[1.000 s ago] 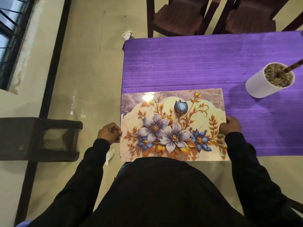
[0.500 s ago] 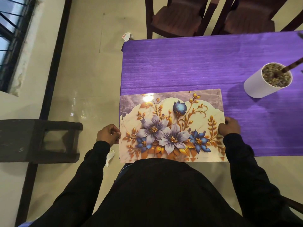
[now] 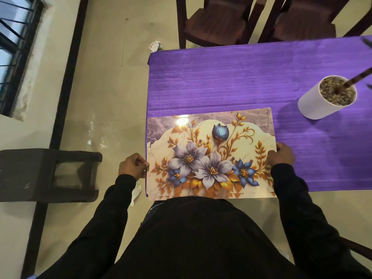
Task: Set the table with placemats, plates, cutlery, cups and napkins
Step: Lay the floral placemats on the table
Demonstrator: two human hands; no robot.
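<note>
A barred window (image 3: 12,57) fills the upper left of the frame above a pale tiled floor (image 3: 104,87), and a dark stool (image 3: 46,174) stands at centre left. Just right of the stool, the left hand (image 3: 132,166) sits at the left edge of a glossy placemat (image 3: 209,154), its fingers (image 3: 141,164) curled and pinching that edge, the black sleeve (image 3: 112,214) running down toward the lower left. A scrap of white paper (image 3: 134,195) lies on the floor below the hand.

The placemat lies flat at the lower left corner of the purple-covered desk (image 3: 241,81), in the centre of the frame, its near edge reaching the desk's near edge. It is rectangular, cream with a marbled mauve band along the top, printed with large lilac flowers, smaller blue ones, a blue bud and gold leaves; a ceiling light glares off its upper left. Thin edges showing beneath its near side suggest more than one mat in the stack.

At centre right, the right hand (image 3: 281,156) grips the placemat's right edge, thumb on top and fingers tucked under, out of sight. Farther right, a white cylindrical cup (image 3: 318,103) filled with small pebbles and a dark stick stands on the desk, well apart from the mat. Two dark chairs (image 3: 217,25) face the desk's far side along the top of the frame.
</note>
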